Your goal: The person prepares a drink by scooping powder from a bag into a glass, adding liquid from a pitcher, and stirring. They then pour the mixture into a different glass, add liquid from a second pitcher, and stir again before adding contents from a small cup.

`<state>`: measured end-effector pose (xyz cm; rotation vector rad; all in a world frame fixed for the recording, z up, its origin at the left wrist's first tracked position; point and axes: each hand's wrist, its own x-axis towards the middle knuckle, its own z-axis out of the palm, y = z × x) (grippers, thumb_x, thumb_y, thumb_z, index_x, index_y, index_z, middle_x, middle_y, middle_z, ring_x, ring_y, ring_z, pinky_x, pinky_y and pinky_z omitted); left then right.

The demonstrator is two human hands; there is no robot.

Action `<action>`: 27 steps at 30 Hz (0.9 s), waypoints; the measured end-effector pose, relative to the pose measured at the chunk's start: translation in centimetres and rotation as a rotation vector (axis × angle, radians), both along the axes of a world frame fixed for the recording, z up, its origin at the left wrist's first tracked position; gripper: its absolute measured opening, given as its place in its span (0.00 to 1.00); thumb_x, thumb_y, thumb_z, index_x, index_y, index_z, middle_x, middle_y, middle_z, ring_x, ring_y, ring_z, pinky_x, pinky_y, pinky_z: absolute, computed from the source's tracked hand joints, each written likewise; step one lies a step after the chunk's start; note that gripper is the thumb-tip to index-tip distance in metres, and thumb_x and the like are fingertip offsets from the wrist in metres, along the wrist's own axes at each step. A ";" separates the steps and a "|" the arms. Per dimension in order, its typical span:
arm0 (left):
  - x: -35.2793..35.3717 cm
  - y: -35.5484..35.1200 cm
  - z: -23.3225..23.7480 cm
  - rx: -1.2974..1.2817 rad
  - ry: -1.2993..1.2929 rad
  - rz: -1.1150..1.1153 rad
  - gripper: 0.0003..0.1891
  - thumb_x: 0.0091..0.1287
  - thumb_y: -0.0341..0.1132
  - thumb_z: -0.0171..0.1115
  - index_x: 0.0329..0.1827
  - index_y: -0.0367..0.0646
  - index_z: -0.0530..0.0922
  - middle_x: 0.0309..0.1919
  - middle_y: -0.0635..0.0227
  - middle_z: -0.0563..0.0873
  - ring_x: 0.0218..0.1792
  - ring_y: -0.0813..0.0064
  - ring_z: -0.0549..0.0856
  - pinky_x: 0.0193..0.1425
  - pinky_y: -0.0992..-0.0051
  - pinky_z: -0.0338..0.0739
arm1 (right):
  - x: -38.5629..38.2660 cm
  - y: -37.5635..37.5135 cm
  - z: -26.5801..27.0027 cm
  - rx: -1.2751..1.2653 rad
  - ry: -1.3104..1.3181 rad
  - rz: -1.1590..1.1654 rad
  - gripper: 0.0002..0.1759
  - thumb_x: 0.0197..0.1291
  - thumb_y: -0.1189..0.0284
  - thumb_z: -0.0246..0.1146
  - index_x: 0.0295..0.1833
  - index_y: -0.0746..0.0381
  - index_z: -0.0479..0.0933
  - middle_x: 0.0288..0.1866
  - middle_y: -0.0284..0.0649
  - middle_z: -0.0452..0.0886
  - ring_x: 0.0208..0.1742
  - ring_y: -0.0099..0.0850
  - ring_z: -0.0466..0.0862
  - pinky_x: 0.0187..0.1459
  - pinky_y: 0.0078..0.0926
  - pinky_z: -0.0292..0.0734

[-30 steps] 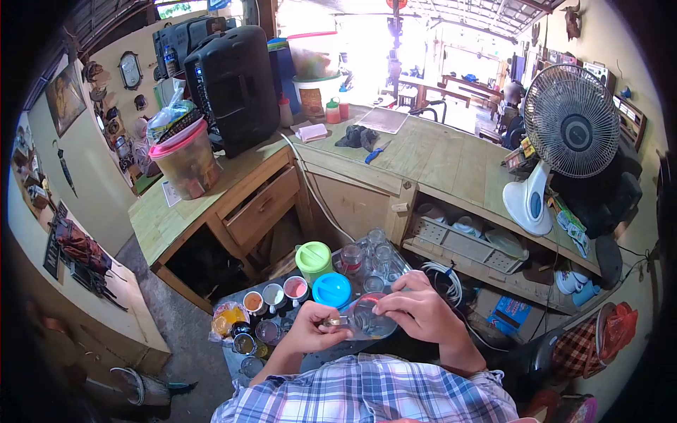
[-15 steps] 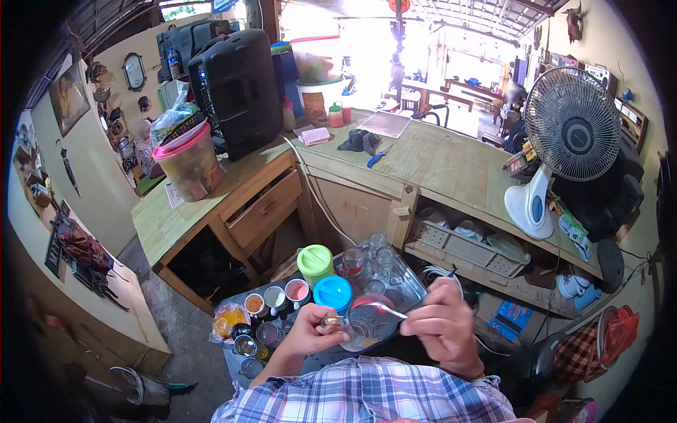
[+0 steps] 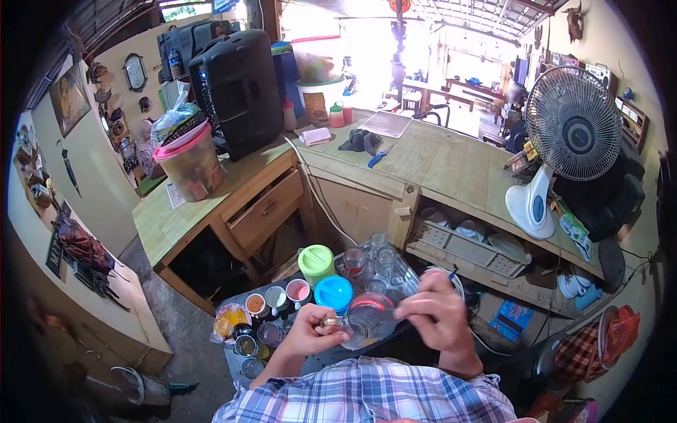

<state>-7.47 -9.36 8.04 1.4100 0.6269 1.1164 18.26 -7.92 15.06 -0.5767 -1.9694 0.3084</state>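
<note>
Between my hands is a clear glass vessel [image 3: 372, 321] with red marking near its upper part. My left hand [image 3: 310, 334] is closed around a small gold-coloured thing [image 3: 330, 322] at the vessel's left side. Over the vessel's right edge, my right hand [image 3: 438, 311] has its fingers pinched together; what they hold is hidden or blurred. A blue-lidded container [image 3: 333, 293] and a green-lidded one [image 3: 315, 261] stand just beyond the vessel. Left of them are several cups, among them one with pink contents [image 3: 297, 290].
Several glasses [image 3: 381, 257] stand on a clear tray at the low table's far side. A wooden counter [image 3: 437, 158] wraps around ahead, bearing a black speaker [image 3: 236, 95], a lidded bucket [image 3: 190, 162], a grey cloth [image 3: 361, 141] and a fan [image 3: 575, 130]. Shelves are underneath.
My right hand has shifted slightly left and turned over the vessel. The thin, pale utensil seen in its fingers earlier no longer shows clearly. My left hand has barely moved.
</note>
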 end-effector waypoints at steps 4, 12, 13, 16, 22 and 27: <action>-0.4 0.1 -0.1 -0.043 -0.063 -0.025 0.23 0.54 0.20 0.70 0.16 0.48 0.61 0.16 0.84 0.66 0.22 0.93 0.70 0.31 0.86 0.71 | 0.5 0.4 0.6 0.041 0.000 0.116 0.09 0.47 0.76 0.67 0.37 0.56 0.84 0.34 0.29 0.85 0.35 0.30 0.74 0.50 0.35 0.65; -1.3 0.5 -0.2 -0.049 -0.101 -0.160 0.22 0.52 0.23 0.72 0.16 0.48 0.62 0.16 0.82 0.69 0.21 0.92 0.70 0.29 0.84 0.69 | 1.2 0.7 1.5 -0.009 0.026 0.310 0.13 0.46 0.76 0.69 0.41 0.54 0.85 0.39 0.29 0.86 0.38 0.32 0.74 0.52 0.36 0.66; -1.3 0.5 -0.1 -0.049 -0.100 -0.159 0.22 0.52 0.23 0.72 0.16 0.48 0.62 0.16 0.82 0.69 0.21 0.92 0.70 0.29 0.84 0.69 | 0.4 0.8 1.5 -0.048 -0.097 0.341 0.14 0.47 0.75 0.70 0.43 0.54 0.86 0.38 0.30 0.86 0.38 0.32 0.73 0.52 0.36 0.66; -1.3 0.6 0.0 -0.012 -0.100 -0.187 0.22 0.53 0.23 0.72 0.17 0.48 0.62 0.16 0.82 0.69 0.20 0.92 0.67 0.28 0.84 0.68 | -1.0 1.2 0.2 -0.128 -0.149 0.355 0.14 0.48 0.74 0.70 0.44 0.53 0.86 0.37 0.29 0.86 0.37 0.31 0.73 0.52 0.35 0.66; -1.2 0.4 0.1 -0.010 -0.075 -0.174 0.23 0.53 0.22 0.71 0.17 0.49 0.61 0.16 0.83 0.68 0.21 0.93 0.66 0.28 0.85 0.67 | -0.4 0.1 1.0 0.024 0.013 0.206 0.13 0.52 0.73 0.69 0.46 0.55 0.85 0.31 0.28 0.84 0.33 0.30 0.75 0.49 0.32 0.66; -0.9 0.3 -0.4 -0.009 -0.052 -0.088 0.24 0.53 0.21 0.70 0.16 0.49 0.60 0.15 0.84 0.65 0.20 0.94 0.65 0.29 0.86 0.67 | 0.6 -1.0 1.3 0.011 -0.036 0.086 0.12 0.58 0.74 0.64 0.48 0.58 0.82 0.31 0.27 0.84 0.32 0.27 0.77 0.48 0.30 0.66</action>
